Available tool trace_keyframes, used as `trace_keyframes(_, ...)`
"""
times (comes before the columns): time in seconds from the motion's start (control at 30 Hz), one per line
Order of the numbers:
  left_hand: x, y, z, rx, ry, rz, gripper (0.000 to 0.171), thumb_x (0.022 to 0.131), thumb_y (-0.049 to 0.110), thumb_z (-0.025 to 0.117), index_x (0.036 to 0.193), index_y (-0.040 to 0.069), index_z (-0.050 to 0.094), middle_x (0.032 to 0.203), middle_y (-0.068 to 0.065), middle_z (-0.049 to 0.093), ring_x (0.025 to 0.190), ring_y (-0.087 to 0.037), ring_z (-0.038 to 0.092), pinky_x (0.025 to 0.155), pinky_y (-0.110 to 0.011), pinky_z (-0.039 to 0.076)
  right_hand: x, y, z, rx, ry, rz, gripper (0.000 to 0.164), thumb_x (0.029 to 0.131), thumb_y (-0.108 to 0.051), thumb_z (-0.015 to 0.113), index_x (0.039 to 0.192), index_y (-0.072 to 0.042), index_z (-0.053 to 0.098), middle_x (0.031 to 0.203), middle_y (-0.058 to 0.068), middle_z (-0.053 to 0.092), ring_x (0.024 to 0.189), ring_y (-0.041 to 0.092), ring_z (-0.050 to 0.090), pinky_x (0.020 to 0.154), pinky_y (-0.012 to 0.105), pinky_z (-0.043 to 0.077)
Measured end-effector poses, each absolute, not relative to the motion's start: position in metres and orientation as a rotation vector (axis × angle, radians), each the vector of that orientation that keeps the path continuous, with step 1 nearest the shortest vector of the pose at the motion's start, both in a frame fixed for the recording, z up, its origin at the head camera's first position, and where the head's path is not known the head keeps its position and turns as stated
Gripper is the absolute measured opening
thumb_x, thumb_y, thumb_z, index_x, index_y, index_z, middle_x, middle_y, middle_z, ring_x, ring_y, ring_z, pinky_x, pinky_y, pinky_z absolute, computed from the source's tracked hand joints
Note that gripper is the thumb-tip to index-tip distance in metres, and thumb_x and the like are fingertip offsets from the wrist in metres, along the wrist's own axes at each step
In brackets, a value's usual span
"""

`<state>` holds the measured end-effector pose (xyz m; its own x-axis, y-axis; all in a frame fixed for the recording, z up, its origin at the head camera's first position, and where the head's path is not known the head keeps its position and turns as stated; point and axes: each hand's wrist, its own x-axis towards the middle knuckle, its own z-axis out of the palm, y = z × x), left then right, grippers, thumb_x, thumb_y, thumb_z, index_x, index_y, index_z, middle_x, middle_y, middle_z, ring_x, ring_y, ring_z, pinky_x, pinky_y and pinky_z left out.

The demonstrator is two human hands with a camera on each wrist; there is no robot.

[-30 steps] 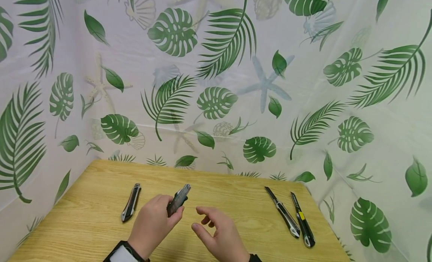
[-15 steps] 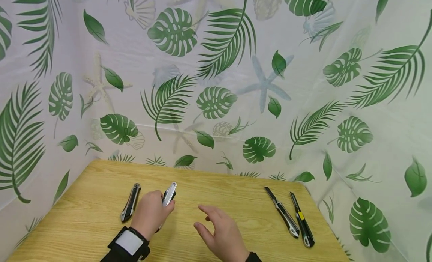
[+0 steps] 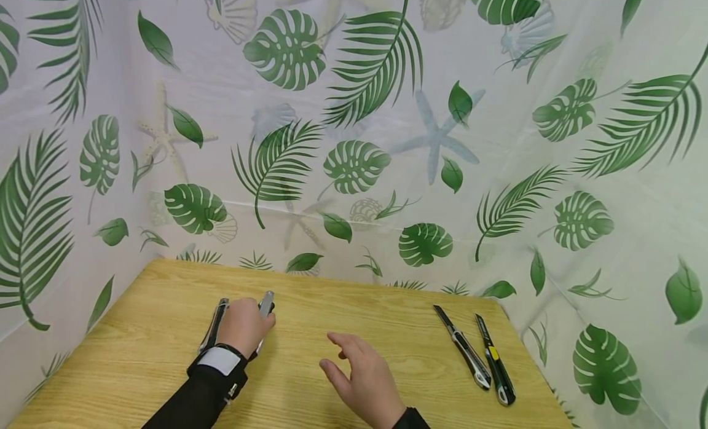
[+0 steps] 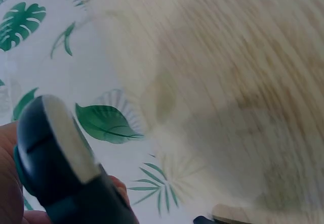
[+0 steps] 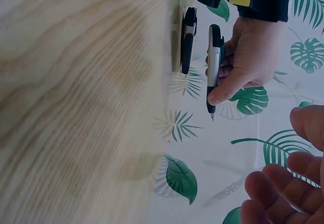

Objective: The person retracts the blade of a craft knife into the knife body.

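Note:
My left hand (image 3: pixel 246 327) holds a grey and black utility knife (image 3: pixel 267 303) above the left part of the table, its far end pointing away from me. In the right wrist view the held knife shows a small metal tip below the thumb. The left wrist view shows its rounded dark end close up and blurred. Just left of the hand, a second utility knife (image 3: pixel 214 324) lies on the wood, partly covered by the hand. My right hand (image 3: pixel 365 380) hovers over the middle of the table with fingers loosely bent, holding nothing.
On the right side of the wooden table (image 3: pixel 354 306) lie a silver and black utility knife (image 3: pixel 469 355) and a black one with a yellow slider (image 3: pixel 498 361), side by side. Leaf-patterned white sheeting (image 3: pixel 354 109) stands behind and along both sides.
My left hand has moved leftward and lower with the utility knife, up to the second knife, which it now partly hides. The right hand has barely moved.

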<state>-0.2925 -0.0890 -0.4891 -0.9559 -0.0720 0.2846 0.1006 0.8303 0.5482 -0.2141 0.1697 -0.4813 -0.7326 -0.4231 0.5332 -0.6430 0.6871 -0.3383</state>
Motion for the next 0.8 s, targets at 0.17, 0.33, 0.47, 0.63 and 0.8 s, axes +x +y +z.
trace_keyframes(0.17,-0.307,-0.101,-0.495,0.007,-2.779,-0.799,0.041,0.091,0.022,0.073,0.056,0.009,0.055,0.049,-0.003,0.048,0.042,-0.018,0.047,0.043,-0.029,0.034,-0.217,0.169,-0.484,0.815,-2.503,0.7,0.041,0.1,-0.034,0.067,0.135,-0.011,0.062,0.122,0.001,0.067,0.089,0.01,0.065,0.071,0.026,0.054)
trace_keyframes(0.33,-0.32,-0.108,-0.499,0.066,-2.837,-0.771,0.04,0.091,0.023,0.074,0.057,0.007,0.058,0.052,-0.006,0.053,0.045,-0.021,0.051,0.044,-0.032,0.038,-0.22,0.167,-0.486,0.802,-2.519,0.676,0.041,0.1,-0.035,0.067,0.134,-0.012,0.063,0.121,0.003,0.068,0.087,0.009,0.065,0.069,0.025,0.054)
trace_keyframes(0.47,-0.326,-0.11,-0.504,0.108,-2.847,-0.774,0.038,0.09,0.022,0.075,0.059,0.007,0.059,0.054,-0.007,0.054,0.046,-0.022,0.053,0.045,-0.033,0.039,-0.228,0.164,-0.489,0.794,-2.545,0.638,0.043,0.099,-0.036,0.068,0.134,-0.012,0.063,0.121,0.004,0.068,0.087,0.011,0.066,0.07,0.026,0.055)
trace_keyframes(0.63,-0.332,-0.111,-0.513,0.123,-2.841,-0.78,0.036,0.088,0.019,0.076,0.059,0.006,0.06,0.054,-0.007,0.056,0.048,-0.022,0.054,0.046,-0.034,0.04,-0.237,0.161,-0.493,0.767,-2.599,0.614,0.046,0.099,-0.036,0.069,0.135,-0.01,0.063,0.119,0.005,0.069,0.088,0.016,0.068,0.07,0.028,0.056)
trace_keyframes(0.8,-0.334,-0.113,-0.52,0.142,-2.862,-0.761,0.033,0.087,0.018,0.078,0.062,0.003,0.062,0.058,-0.01,0.058,0.05,-0.023,0.056,0.048,-0.035,0.044,-0.243,0.159,-0.499,0.725,-2.658,0.602,0.047,0.097,-0.035,0.072,0.134,-0.009,0.064,0.12,0.005,0.069,0.089,0.017,0.068,0.072,0.029,0.056)
